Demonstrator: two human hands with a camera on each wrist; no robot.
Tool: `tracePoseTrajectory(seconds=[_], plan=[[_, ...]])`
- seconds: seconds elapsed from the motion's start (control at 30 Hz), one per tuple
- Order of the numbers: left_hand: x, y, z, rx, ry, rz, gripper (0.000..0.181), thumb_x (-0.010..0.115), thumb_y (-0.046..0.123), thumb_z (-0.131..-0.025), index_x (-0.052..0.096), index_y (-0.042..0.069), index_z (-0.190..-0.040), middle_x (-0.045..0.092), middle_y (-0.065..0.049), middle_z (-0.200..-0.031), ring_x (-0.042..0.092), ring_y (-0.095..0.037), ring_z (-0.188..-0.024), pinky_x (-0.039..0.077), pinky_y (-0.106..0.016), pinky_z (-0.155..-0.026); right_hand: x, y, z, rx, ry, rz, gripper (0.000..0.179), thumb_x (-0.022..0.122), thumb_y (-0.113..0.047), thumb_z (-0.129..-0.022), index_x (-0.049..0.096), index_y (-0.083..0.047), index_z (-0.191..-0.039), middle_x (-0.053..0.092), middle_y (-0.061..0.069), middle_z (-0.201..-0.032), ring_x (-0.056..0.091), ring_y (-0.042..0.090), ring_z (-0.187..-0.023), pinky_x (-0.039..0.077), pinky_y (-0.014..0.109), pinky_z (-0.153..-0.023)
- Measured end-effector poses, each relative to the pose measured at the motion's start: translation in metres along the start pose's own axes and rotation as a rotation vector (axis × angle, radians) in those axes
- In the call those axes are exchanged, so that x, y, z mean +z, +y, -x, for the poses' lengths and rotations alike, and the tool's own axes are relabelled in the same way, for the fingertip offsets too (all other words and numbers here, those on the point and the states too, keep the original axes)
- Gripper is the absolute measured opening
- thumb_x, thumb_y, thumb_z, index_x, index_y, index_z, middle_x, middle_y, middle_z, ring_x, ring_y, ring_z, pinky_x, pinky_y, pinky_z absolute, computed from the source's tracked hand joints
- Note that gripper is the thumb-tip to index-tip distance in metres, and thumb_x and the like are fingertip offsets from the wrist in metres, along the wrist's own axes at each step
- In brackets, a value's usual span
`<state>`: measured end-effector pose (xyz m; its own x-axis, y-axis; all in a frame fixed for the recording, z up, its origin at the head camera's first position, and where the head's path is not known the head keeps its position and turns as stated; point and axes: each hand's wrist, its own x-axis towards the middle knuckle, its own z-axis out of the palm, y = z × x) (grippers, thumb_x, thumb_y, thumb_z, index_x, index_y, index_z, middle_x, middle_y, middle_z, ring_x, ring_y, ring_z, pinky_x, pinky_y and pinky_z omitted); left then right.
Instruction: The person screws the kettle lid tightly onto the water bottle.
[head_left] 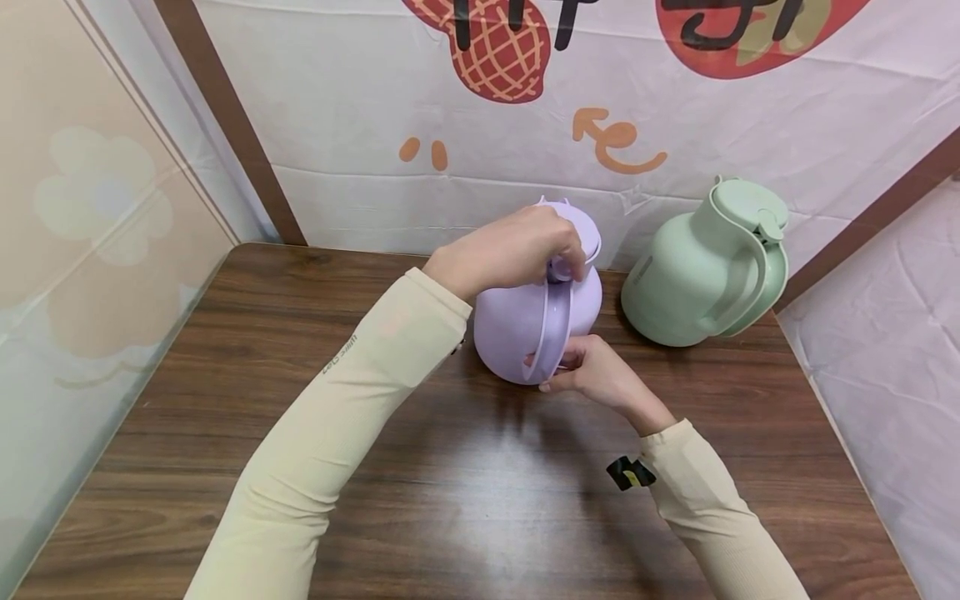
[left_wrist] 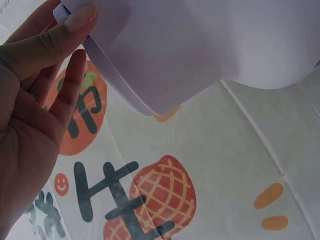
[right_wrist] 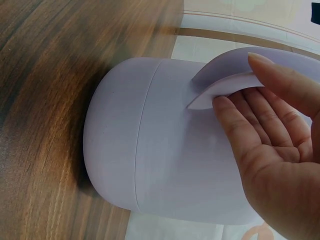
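A lilac thermos jug (head_left: 506, 337) stands upright at the back of the wooden table, its handle (head_left: 556, 329) facing the near side. From the left, my left hand (head_left: 510, 250) reaches over to the top and pinches the edge of the lid (head_left: 583, 227) by the thumb lever. In the left wrist view the left thumb (left_wrist: 57, 42) presses on the jug's upper rim, other fingers behind it. Low on the jug, my right hand (head_left: 600, 377) grips the handle; the right wrist view shows its fingers (right_wrist: 260, 112) curled through the loop.
A mint green thermos jug (head_left: 678, 279) stands to the right of the lilac one, near the table's back right corner. A printed white cloth (head_left: 337, 108) hangs behind the table (head_left: 420, 500). Cloth panels also flank the left and right edges.
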<state>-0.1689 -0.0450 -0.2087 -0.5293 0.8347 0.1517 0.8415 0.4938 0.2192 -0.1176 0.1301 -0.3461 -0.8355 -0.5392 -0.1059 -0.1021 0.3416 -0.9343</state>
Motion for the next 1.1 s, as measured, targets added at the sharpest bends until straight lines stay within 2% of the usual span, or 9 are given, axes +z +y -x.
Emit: tracePoseTrajectory(seconds=[0.2,0.47,0.57,0.7,0.8,0.9,1.1], plan=[[0.000,-0.001,0.000,-0.018,-0.001,0.029,0.037,0.056,-0.013,-0.073,0.074,0.015,-0.089,0.067,0.006,-0.085,0.054,-0.014,-0.086,0.038,-0.024,-0.082,0.001,-0.001,0.000,0.002,0.001,-0.002,0.031,0.069,0.006,-0.073,0.065,0.005,-0.103,0.066,0.014,-0.102,0.062,0.015,-0.092,0.050,0.030,-0.073],[0.006,-0.004,0.005,0.031,0.048,0.113,0.040,0.052,-0.019,-0.073,0.073,0.009,-0.091,0.067,-0.002,-0.092,0.058,-0.011,-0.087,0.041,-0.020,-0.079,0.003,-0.001,0.001,-0.007,0.018,0.011,0.031,0.069,0.006,-0.072,0.066,0.004,-0.103,0.067,0.011,-0.099,0.063,0.016,-0.091,0.050,0.030,-0.074],[0.007,-0.003,0.007,0.017,0.047,0.124,0.042,0.049,-0.020,-0.073,0.072,0.009,-0.095,0.067,-0.001,-0.096,0.058,-0.011,-0.092,0.040,-0.021,-0.082,0.004,0.000,0.001,-0.015,0.025,0.010,0.032,0.069,0.006,-0.072,0.065,0.005,-0.103,0.067,0.011,-0.098,0.063,0.016,-0.090,0.050,0.029,-0.074],[0.009,0.000,0.012,-0.030,0.031,0.136,0.044,0.049,-0.018,-0.076,0.069,0.008,-0.106,0.064,0.000,-0.109,0.054,-0.011,-0.106,0.036,-0.022,-0.092,0.005,0.001,0.002,-0.027,0.038,-0.003,0.032,0.069,0.007,-0.072,0.065,0.005,-0.104,0.067,0.013,-0.099,0.063,0.016,-0.090,0.050,0.029,-0.073],[0.012,0.000,0.017,-0.061,0.020,0.134,0.044,0.051,-0.015,-0.078,0.065,0.008,-0.113,0.059,-0.001,-0.119,0.047,-0.011,-0.117,0.032,-0.024,-0.098,0.007,0.001,0.003,-0.039,0.046,-0.020,0.032,0.067,0.009,-0.072,0.064,0.006,-0.104,0.066,0.015,-0.100,0.062,0.016,-0.090,0.050,0.029,-0.072],[0.017,0.001,0.021,-0.065,0.028,0.104,0.044,0.053,-0.012,-0.081,0.062,0.010,-0.117,0.054,0.000,-0.127,0.039,-0.011,-0.125,0.027,-0.026,-0.102,0.009,0.001,0.004,-0.049,0.054,-0.036,0.033,0.066,0.011,-0.073,0.063,0.008,-0.106,0.065,0.018,-0.101,0.062,0.018,-0.092,0.050,0.029,-0.073],[0.029,-0.002,0.031,-0.005,0.116,0.026,0.046,0.057,-0.008,-0.081,0.057,0.008,-0.124,0.047,-0.007,-0.134,0.033,-0.019,-0.130,0.017,-0.029,-0.107,0.011,0.003,0.006,-0.032,0.102,0.013,0.034,0.066,0.008,-0.074,0.064,0.005,-0.108,0.066,0.015,-0.098,0.062,0.019,-0.091,0.049,0.027,-0.073]])
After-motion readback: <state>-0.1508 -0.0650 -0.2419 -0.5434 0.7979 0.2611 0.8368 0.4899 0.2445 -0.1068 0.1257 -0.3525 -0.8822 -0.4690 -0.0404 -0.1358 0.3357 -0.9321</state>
